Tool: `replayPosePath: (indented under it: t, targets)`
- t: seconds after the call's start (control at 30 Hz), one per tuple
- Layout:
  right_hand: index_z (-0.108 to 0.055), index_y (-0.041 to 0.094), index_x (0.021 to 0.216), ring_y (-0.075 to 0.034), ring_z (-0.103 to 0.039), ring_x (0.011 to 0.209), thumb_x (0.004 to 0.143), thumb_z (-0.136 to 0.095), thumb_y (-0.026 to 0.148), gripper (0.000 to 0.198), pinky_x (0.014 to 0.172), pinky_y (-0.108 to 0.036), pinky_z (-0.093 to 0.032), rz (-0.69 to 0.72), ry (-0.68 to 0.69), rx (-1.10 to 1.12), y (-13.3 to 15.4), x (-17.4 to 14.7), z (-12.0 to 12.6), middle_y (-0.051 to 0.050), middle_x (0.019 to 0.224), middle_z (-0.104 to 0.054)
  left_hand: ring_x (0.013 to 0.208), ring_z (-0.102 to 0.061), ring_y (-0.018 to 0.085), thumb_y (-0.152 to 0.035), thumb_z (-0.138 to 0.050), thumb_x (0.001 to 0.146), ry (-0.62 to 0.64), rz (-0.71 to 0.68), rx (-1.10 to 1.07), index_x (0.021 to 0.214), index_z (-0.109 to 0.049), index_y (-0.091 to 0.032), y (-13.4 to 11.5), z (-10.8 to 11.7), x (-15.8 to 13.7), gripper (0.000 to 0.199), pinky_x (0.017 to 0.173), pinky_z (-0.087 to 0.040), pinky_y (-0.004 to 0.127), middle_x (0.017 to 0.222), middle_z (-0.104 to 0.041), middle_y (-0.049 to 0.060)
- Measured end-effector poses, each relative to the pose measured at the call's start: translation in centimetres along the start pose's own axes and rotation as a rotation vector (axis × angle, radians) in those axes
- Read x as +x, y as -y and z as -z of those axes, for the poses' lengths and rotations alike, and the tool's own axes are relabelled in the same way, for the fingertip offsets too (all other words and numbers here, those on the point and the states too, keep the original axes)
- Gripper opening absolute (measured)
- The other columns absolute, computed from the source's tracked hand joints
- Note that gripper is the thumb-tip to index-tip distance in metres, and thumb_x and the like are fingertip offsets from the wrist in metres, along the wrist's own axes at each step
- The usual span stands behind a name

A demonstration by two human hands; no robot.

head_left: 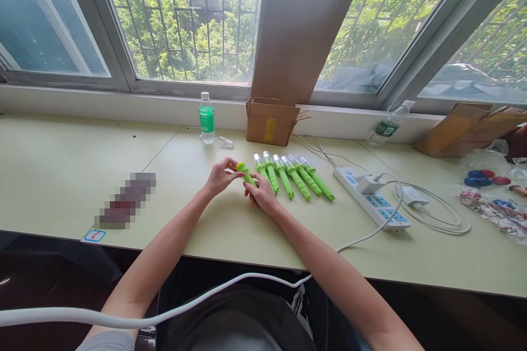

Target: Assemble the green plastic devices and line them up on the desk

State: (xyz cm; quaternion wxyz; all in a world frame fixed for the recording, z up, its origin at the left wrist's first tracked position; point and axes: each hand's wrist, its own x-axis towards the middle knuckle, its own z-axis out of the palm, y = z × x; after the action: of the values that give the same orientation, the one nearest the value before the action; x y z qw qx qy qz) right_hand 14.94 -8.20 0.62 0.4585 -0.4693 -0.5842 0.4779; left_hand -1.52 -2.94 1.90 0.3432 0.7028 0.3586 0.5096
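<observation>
A green ridged tube [247, 174] with a yellow end is held above the table. My right hand [262, 192] is closed round its lower part. My left hand [222, 176] is at the yellow end, thumb and fingers drawn together there; whether something small sits between those fingertips is too fine to see. Just right of my hands lie several green tubes [297, 184] side by side, their clear or silvery ends pointing toward the window. Some are ribbed in a spiral and their exact kind does not show.
Behind stand a green-labelled water bottle [207, 120], a small clear piece [226, 142] and an open cardboard box [269, 127]. A power strip [373, 200] with white cables lies right; one cable crosses my lap. Farther right are a tilted bottle [391, 125], a carton [457, 129] and plastic bags [494, 211].
</observation>
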Motion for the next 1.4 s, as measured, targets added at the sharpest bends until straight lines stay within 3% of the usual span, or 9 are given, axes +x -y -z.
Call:
replayPosePath:
  t: [0.5,0.63,0.87,1.07,1.4]
  targets:
    - [-0.057,0.018,0.093,-0.009,-0.044,0.038,0.075,-0.057,0.044,0.032,0.034,-0.022,-0.034,0.031,0.016,0.007,-0.03,0.12,0.19,0.000,0.066,-0.061,0.081,-0.065,0.018,-0.045,-0.076,0.062,0.007,0.021,-0.026,0.083,-0.053,-0.017,-0.06,-0.10,-0.10,0.042,0.064,-0.056,0.031,0.085,-0.062,0.004]
    - [-0.060,0.019,0.085,-0.009,-0.044,0.039,0.078,-0.054,0.046,0.029,0.036,-0.024,-0.035,0.099,-0.045,-0.104,-0.16,0.07,-0.04,0.000,0.069,-0.057,0.078,-0.064,0.017,-0.046,-0.076,0.061,-0.023,-0.004,-0.007,0.081,-0.053,-0.017,0.04,-0.10,-0.08,0.041,0.065,-0.057,0.033,0.086,-0.062,0.004]
    - [-0.063,0.022,0.100,-0.015,-0.052,0.058,0.085,-0.048,0.043,0.030,0.055,-0.027,-0.041,0.258,-0.163,-0.325,0.21,-0.30,-0.51,-0.002,0.068,-0.057,0.077,-0.064,0.016,-0.045,-0.078,0.059,-0.077,-0.027,0.013,0.084,-0.054,-0.018,-0.20,-0.09,-0.10,0.044,0.066,-0.058,0.034,0.088,-0.062,0.004]
    - [-0.056,0.020,0.075,-0.012,-0.045,0.046,0.087,-0.045,0.049,0.033,0.047,-0.026,-0.035,0.202,-0.094,-0.255,-0.25,-0.15,-0.17,0.001,0.055,-0.050,0.075,-0.063,0.015,-0.046,-0.077,0.060,-0.054,-0.021,-0.017,0.085,-0.053,-0.017,-0.57,-0.29,-0.21,0.044,0.064,-0.058,0.032,0.086,-0.061,0.003]
    - [-0.058,0.020,0.081,-0.009,-0.040,0.037,0.083,-0.049,0.053,0.034,0.037,-0.024,-0.031,0.101,-0.020,-0.095,-0.16,-0.06,-0.06,0.003,0.054,-0.049,0.077,-0.062,0.015,-0.046,-0.076,0.061,-0.050,-0.019,0.000,0.081,-0.054,-0.017,-0.60,-0.26,-0.12,0.042,0.065,-0.058,0.032,0.089,-0.061,0.005]
